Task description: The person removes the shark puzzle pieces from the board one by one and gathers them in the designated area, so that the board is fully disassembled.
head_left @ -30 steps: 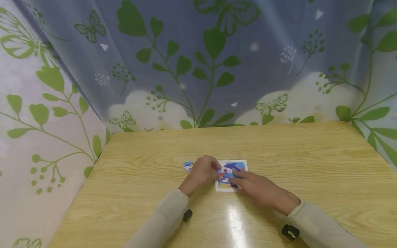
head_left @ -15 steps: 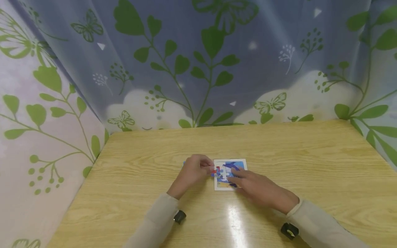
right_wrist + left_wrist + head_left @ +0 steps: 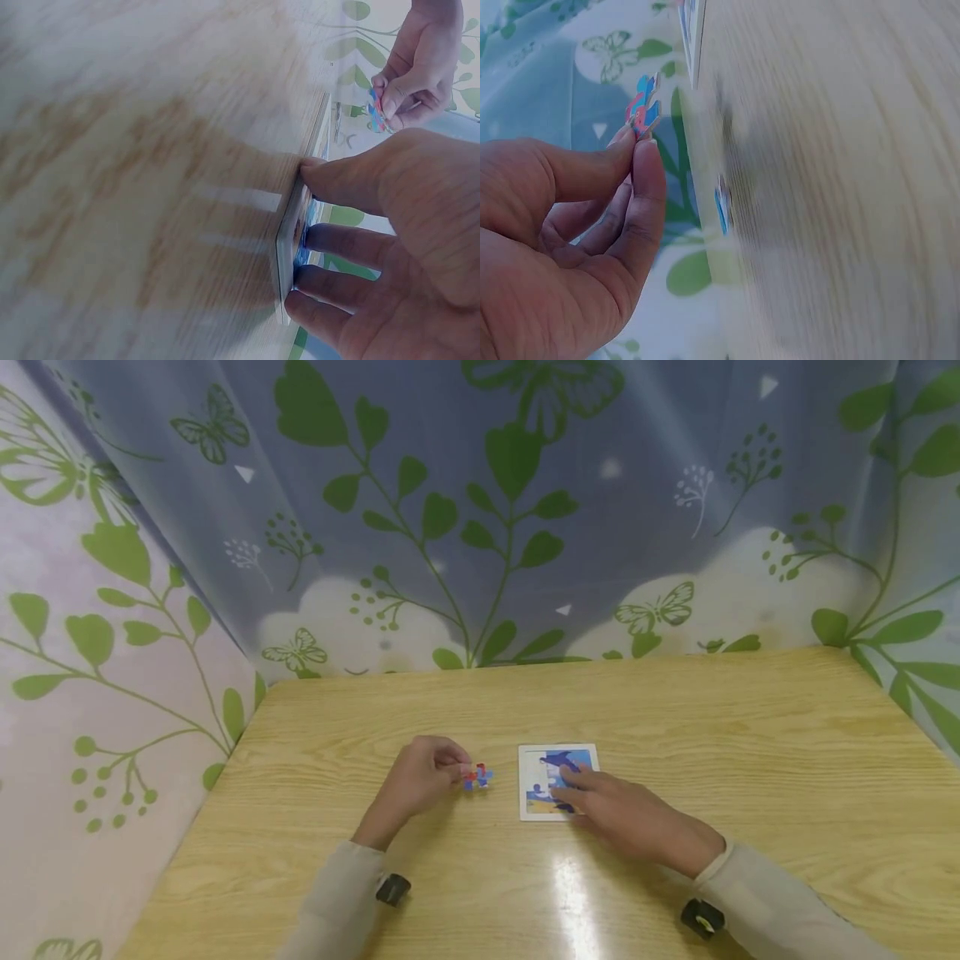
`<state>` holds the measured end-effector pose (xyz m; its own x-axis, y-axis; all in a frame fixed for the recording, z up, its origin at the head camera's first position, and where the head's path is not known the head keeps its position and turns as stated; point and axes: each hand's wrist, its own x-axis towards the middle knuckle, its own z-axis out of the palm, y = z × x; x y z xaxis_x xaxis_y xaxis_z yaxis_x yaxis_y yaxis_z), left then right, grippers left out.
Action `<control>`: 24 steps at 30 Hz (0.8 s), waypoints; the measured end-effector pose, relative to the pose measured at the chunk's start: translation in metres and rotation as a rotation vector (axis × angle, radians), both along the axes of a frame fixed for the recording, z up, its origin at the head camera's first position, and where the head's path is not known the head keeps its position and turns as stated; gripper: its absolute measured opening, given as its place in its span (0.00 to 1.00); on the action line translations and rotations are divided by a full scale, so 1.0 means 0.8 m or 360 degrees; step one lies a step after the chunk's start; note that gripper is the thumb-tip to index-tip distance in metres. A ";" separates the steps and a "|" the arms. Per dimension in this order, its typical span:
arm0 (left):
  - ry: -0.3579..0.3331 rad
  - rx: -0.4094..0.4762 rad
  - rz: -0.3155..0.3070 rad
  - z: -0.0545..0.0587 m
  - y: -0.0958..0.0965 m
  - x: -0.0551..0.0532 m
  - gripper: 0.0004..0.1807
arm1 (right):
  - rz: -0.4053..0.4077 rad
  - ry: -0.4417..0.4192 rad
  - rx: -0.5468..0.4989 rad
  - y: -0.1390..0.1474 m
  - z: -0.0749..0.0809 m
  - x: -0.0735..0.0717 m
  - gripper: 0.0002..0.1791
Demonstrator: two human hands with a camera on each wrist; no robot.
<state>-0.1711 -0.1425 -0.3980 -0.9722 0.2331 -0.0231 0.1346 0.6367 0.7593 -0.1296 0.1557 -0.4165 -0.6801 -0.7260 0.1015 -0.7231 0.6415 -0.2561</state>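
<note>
My left hand pinches a small red and blue jigsaw puzzle piece between thumb and fingertips, to the left of the puzzle board. In the left wrist view the piece is lifted off the table. The white-rimmed puzzle board lies flat, showing dark blue dolphin shapes on its right and a pale bare area on its left. My right hand rests on the board's right part, hiding some of the picture. In the right wrist view its extended fingertips press on the board, with the thumb at an edge.
Another loose puzzle piece lies on the table under the left hand, hidden from the head view. The wooden table runs back to a curtain printed with leaves and butterflies.
My left hand has moved left from the board, taking the red and blue puzzle piece off it and uncovering the pale area. The right hand has stayed on the board.
</note>
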 end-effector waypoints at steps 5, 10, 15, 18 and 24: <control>-0.0030 -0.0031 0.0029 -0.001 -0.020 0.002 0.01 | -0.0013 -0.0035 0.0001 0.000 0.000 0.000 0.21; -0.0023 -0.0074 0.0028 -0.006 -0.033 0.001 0.03 | -0.0017 -0.0041 0.0017 0.000 0.001 0.000 0.21; -0.0044 -0.0128 0.0062 -0.011 -0.038 -0.002 0.01 | -0.0019 -0.0042 0.0010 0.000 0.002 0.000 0.21; -0.0070 -0.0161 0.0095 -0.014 -0.038 -0.004 0.01 | -0.0012 -0.0028 -0.0002 0.000 0.002 0.001 0.21; -0.0070 -0.0192 0.0112 -0.018 -0.034 -0.009 0.03 | -0.0001 -0.0009 -0.0014 0.000 0.001 0.002 0.21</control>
